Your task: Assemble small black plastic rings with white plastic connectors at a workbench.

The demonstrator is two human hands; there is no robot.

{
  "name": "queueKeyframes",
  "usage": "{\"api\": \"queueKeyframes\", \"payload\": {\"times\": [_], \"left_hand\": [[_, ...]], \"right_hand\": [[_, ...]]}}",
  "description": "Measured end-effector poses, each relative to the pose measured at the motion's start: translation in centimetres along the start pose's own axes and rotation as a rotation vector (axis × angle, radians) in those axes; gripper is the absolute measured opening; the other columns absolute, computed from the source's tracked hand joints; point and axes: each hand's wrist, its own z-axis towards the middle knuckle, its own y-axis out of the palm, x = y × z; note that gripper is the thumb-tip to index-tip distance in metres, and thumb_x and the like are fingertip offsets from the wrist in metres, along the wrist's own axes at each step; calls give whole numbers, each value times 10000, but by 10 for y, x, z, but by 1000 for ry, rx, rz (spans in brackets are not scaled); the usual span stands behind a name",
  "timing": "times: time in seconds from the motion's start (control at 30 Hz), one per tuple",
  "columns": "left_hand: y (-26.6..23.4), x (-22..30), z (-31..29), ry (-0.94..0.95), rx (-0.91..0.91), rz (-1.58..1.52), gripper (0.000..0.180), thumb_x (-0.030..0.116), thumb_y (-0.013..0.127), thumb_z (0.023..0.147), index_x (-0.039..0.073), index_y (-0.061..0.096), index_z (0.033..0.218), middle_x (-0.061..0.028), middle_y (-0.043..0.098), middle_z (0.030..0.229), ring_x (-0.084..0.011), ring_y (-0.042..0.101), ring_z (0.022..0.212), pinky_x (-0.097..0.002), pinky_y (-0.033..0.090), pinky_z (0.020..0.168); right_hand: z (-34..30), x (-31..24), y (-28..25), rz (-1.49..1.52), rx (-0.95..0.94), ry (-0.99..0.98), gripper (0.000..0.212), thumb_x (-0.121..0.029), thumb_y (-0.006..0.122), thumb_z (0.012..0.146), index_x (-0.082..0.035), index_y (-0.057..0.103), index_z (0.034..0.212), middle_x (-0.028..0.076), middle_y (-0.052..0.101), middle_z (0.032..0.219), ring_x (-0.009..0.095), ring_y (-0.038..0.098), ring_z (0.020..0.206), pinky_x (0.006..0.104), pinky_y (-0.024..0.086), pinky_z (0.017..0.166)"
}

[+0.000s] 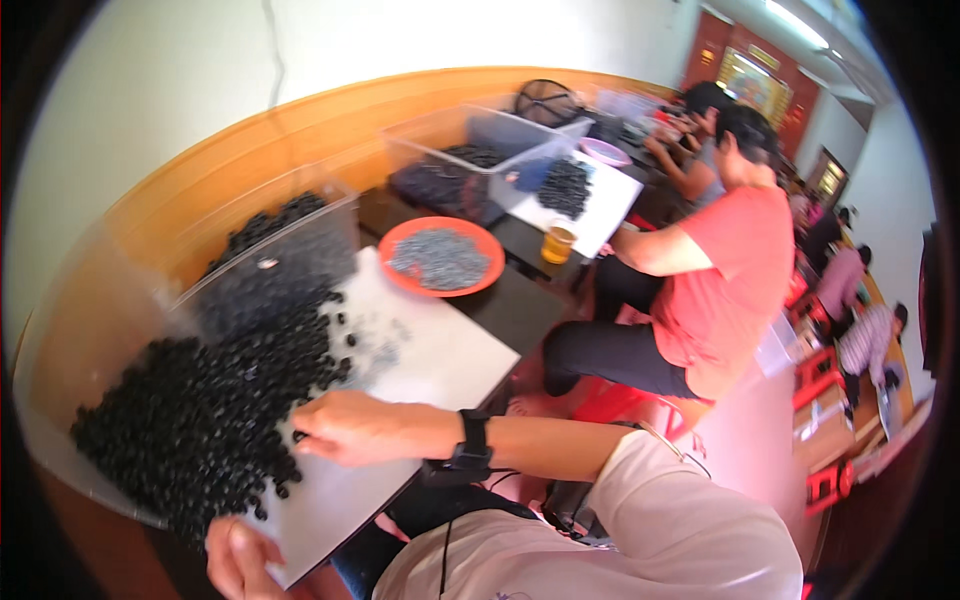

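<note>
Pieces, small, black, rounded and glossy, lie in a deep heap (200, 430) at your left, spreading over the left side of the smooth white board (440, 345). Beside them stands your clear plastic bin (180, 300), holding more of the same; where its contents end and the heap begins, you cannot tell. Your right hand (350, 428) is over the board at the heap's edge, fingers drawn narrow in a pinch, a black piece (298, 437) at their tips. Your left hand (237, 562) is curled at the board's near corner, beside the heap; whether it grips anything, you cannot tell. A few loose pieces lie apart toward the board's far edge, near a thin grey scatter (387, 343).

At the board's far corner, you have a round orange plate (496, 255) with a layer of fine grey bits (440, 258). Farther along the dark worktop (525, 318) are another clear bin (405, 150) with dark contents, a cup (558, 243) of amber liquid, and a second white board (610, 205) bearing a black pile (565, 188), beside a seated co-worker (715, 270) in coral.
</note>
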Motion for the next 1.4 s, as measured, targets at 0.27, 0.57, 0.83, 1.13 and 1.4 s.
{"api": "queueKeyframes", "payload": {"times": [0.27, 0.57, 0.83, 1.13, 1.4], "left_hand": [[-5, 54, -25, 492, -570, -406, 345, 307, 590, 937, -26, 601, 850, -151, 614, 749, -184, 522, 514, -294, 369, 401], [-10, 76, -38, 452, -638, -633, 638, 528, 387, 969, -64, 602, 868, -153, 560, 728, -243, 526, 500, -341, 384, 421], [-38, 62, -36, 732, -423, -813, 518, 389, 369, 1013, -29, 554, 768, -96, 469, 644, -200, 454, 451, -310, 318, 381], [-77, 52, -29, 1229, -496, -543, 268, 145, 474, 953, 3, 546, 738, -89, 473, 636, -169, 433, 449, -291, 305, 378], [-94, 63, -87, 738, -138, -701, 193, 67, 491, 904, 12, 535, 724, -75, 468, 611, -164, 442, 444, -280, 330, 381]], "right_hand": [[-14, 25, 2, 73, 19, 135, 185, -150, 613, 858, 13, 545, 802, 207, 545, 695, 362, 568, 642, 433, 443, 583], [-13, 1, 12, 315, 1, 494, 167, -174, 630, 908, -12, 627, 949, -30, 534, 672, 42, 465, 616, 217, 378, 539], [-16, 13, 16, 386, 66, 585, 170, -157, 607, 925, -13, 634, 1010, -70, 501, 693, 8, 397, 571, 169, 300, 505], [-17, 28, 19, 382, 76, 530, 176, -139, 564, 955, -20, 630, 1066, -92, 476, 680, -20, 324, 529, 143, 228, 453], [-25, 41, 7, 478, 126, 619, 203, -147, 540, 975, -20, 605, 1119, -84, 524, 809, -31, 362, 626, 111, 258, 522]]}}
